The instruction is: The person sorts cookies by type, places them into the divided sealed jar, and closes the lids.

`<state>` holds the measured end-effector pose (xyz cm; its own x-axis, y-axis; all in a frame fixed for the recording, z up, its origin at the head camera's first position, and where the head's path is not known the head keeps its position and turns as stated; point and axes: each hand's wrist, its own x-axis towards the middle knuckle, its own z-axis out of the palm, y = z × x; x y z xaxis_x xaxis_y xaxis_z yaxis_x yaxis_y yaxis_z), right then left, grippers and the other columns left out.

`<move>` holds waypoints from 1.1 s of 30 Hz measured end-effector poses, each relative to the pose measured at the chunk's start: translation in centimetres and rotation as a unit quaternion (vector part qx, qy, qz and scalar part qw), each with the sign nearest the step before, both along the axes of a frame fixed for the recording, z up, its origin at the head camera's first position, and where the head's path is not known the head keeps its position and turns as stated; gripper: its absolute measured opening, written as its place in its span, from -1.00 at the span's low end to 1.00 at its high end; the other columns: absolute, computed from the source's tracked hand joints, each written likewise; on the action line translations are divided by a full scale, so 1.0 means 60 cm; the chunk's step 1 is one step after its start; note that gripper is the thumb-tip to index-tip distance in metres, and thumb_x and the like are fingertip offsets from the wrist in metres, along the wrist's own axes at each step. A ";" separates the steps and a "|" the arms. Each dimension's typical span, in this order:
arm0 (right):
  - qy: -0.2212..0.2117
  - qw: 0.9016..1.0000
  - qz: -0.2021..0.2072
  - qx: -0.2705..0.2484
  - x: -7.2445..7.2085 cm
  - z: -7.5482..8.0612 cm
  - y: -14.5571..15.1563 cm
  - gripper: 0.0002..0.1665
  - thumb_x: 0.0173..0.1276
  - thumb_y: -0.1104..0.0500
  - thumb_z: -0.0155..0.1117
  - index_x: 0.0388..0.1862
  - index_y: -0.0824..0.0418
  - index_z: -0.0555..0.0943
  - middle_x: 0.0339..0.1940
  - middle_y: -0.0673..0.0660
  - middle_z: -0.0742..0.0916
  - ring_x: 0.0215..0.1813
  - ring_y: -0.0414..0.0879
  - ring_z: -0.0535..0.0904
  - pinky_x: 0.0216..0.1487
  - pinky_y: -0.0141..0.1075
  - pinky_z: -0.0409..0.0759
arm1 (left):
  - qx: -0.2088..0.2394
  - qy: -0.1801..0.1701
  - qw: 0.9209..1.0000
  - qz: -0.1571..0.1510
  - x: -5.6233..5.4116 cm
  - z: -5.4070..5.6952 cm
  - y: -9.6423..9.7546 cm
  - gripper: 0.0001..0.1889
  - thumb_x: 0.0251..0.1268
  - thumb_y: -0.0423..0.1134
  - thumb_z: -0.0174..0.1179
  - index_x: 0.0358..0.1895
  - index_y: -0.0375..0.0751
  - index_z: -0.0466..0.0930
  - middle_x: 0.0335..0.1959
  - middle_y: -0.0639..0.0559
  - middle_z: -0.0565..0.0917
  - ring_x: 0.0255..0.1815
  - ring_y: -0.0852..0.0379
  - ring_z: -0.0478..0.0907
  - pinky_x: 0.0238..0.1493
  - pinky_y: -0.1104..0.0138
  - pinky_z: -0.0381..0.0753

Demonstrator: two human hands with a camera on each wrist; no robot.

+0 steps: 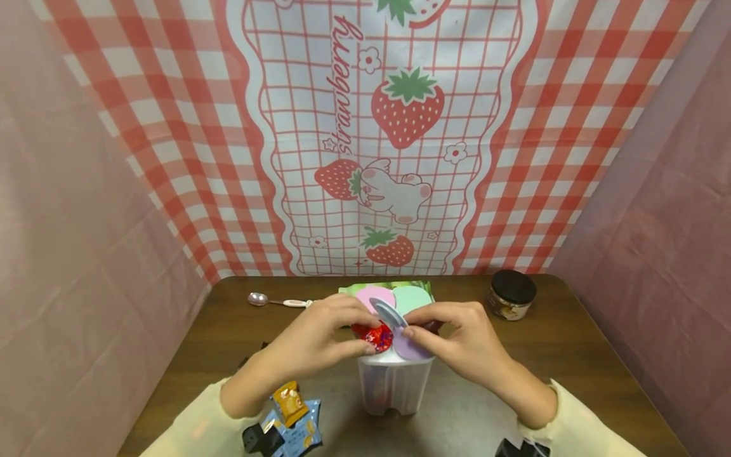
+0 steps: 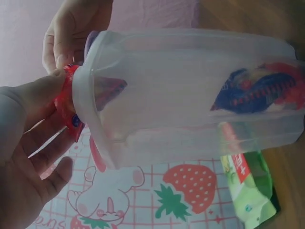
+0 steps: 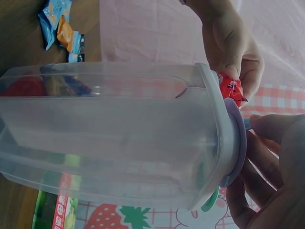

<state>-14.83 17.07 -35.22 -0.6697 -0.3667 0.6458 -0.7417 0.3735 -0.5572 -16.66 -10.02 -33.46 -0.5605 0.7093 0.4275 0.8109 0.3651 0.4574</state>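
Observation:
A clear plastic container (image 1: 394, 384) stands upright on the table, topped with round lids: pink (image 1: 372, 294), mint green (image 1: 414, 297) and purple (image 1: 412, 346). Beside its near-left opening, my left hand (image 1: 322, 333) pinches a red snack packet (image 1: 378, 339). The left wrist view shows part of that red packet (image 2: 71, 102) reaching inside the rim. My right hand (image 1: 465, 339) holds a grey-blue lid (image 1: 388, 312) tilted up between thumb and fingers. Blue and red packets (image 2: 262, 90) lie at the container's bottom.
Blue packets (image 1: 308, 431) and an orange one (image 1: 290, 403) lie at the front left. A white-handled spoon (image 1: 294, 303) is at the back left, a black-lidded jar (image 1: 513, 294) at the back right. Behind the container sits a green package (image 2: 248, 186).

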 end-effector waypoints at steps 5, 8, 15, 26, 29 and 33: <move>0.008 1.000 -0.005 0.003 0.001 0.000 -0.002 -0.78 0.20 0.24 0.59 -0.20 -0.02 0.82 -0.30 -0.16 0.83 -0.33 -0.32 0.72 -0.40 -0.46 0.65 | -0.025 0.061 0.998 -0.002 -0.003 0.001 0.006 -0.79 0.23 -0.12 0.49 -0.11 -0.03 0.79 -0.14 0.25 0.72 -0.07 0.29 0.56 -0.02 0.37 0.59; 0.007 1.000 -0.006 0.004 0.003 0.000 -0.002 -0.78 0.20 0.23 0.59 -0.21 -0.03 0.82 -0.30 -0.17 0.83 -0.34 -0.33 0.72 -0.41 -0.47 0.64 | -0.050 0.096 0.994 -0.006 -0.004 0.002 0.009 -0.82 0.23 -0.11 0.49 -0.15 -0.02 0.80 -0.17 0.25 0.69 -0.11 0.28 0.54 -0.06 0.38 0.57; 0.005 1.000 -0.003 0.002 0.004 0.000 -0.002 -0.80 0.23 0.23 0.58 -0.20 -0.04 0.82 -0.30 -0.17 0.83 -0.36 -0.33 0.71 -0.40 -0.47 0.64 | -0.084 0.099 0.991 0.005 0.003 0.007 0.011 -0.79 0.28 -0.07 0.45 -0.10 -0.04 0.81 -0.14 0.23 0.73 -0.08 0.29 0.61 -0.01 0.35 0.62; 0.010 1.000 -0.001 0.004 0.003 -0.004 -0.003 -0.80 0.23 0.22 0.57 -0.20 -0.04 0.82 -0.28 -0.18 0.83 -0.29 -0.32 0.74 -0.33 -0.44 0.66 | -0.009 0.021 0.999 0.026 0.003 -0.002 0.013 -0.78 0.20 -0.31 0.49 -0.09 -0.10 0.76 -0.18 0.15 0.80 -0.26 0.33 0.64 -0.21 0.45 0.66; 0.017 1.000 0.002 0.002 0.002 -0.003 -0.002 -0.80 0.22 0.25 0.57 -0.21 -0.01 0.82 -0.29 -0.15 0.84 -0.31 -0.31 0.73 -0.35 -0.44 0.66 | -0.001 0.050 0.999 0.017 0.004 -0.005 0.013 -0.79 0.17 -0.37 0.49 -0.12 -0.14 0.77 -0.17 0.11 0.80 -0.22 0.28 0.66 -0.18 0.47 0.66; 0.016 1.000 0.003 0.003 0.002 0.000 -0.003 -0.80 0.22 0.24 0.57 -0.21 -0.01 0.82 -0.29 -0.15 0.84 -0.31 -0.30 0.73 -0.35 -0.43 0.66 | -0.001 0.060 0.998 0.014 0.008 -0.003 0.013 -0.81 0.18 -0.38 0.48 -0.15 -0.14 0.79 -0.19 0.12 0.79 -0.18 0.27 0.68 -0.14 0.49 0.66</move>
